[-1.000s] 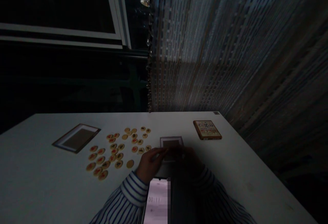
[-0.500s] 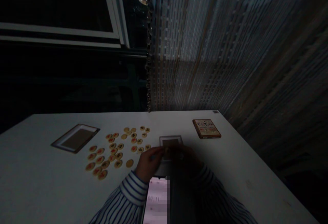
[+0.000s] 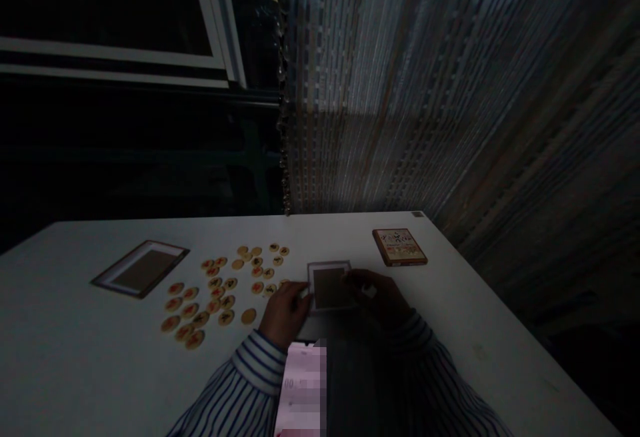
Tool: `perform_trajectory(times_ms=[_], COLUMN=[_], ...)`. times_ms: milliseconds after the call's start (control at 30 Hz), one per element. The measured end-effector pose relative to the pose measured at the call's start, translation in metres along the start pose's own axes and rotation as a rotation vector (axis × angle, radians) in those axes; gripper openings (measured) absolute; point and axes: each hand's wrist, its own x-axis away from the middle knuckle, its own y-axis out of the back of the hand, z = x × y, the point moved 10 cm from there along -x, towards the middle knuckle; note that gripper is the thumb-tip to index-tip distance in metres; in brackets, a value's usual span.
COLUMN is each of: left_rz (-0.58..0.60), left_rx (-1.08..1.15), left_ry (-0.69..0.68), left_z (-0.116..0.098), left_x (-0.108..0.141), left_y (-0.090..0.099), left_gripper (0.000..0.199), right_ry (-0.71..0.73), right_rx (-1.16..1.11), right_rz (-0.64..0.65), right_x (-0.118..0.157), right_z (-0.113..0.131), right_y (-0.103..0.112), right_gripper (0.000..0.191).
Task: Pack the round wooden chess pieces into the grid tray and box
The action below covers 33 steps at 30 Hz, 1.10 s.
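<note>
A shallow rectangular box with a pale rim and brown inside lies in front of me. My left hand is closed at its left edge, thumb and fingers on the rim. Over the right edge is my right hand, fingertips pinched on what looks like a Chinese chess piece, though shadow makes it dim. To the left lie several round Chinese chess pieces, some with red characters, some with black, a few showing plain faces.
A second shallow box part lies at the left. A closed decorated box sits at the back right. A lit phone is at the near edge of the white table. Behind hangs a string curtain.
My hands were together over the box; now they are apart. The right has moved right with the piece, the left slightly left to the rim, uncovering the box. The view shifted slightly.
</note>
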Motion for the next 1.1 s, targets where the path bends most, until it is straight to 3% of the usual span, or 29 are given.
perform_trajectory(times_ms=[267,500,1100], left_rz=[0.053,0.031,0.054], left_rx=[-0.033,-0.007,-0.064], left_ry=[-0.023,-0.007,0.059], left_z=[0.000,0.006,0.012], left_x=[0.001,0.001,0.003], left_y=[-0.009,-0.009,-0.007], left_gripper=[0.027,0.028,0.031], right_ry=[-0.006,0.020,-0.105], right_rx=[0.041,0.075,0.164], right_rz=[0.010,0.031,0.135], right_x=[0.004,0.004,0.007], right_z=[-0.012,-0.012,-0.034], right_y=[0.005,0.003,-0.022], right_gripper=[0.021,0.016,0.016])
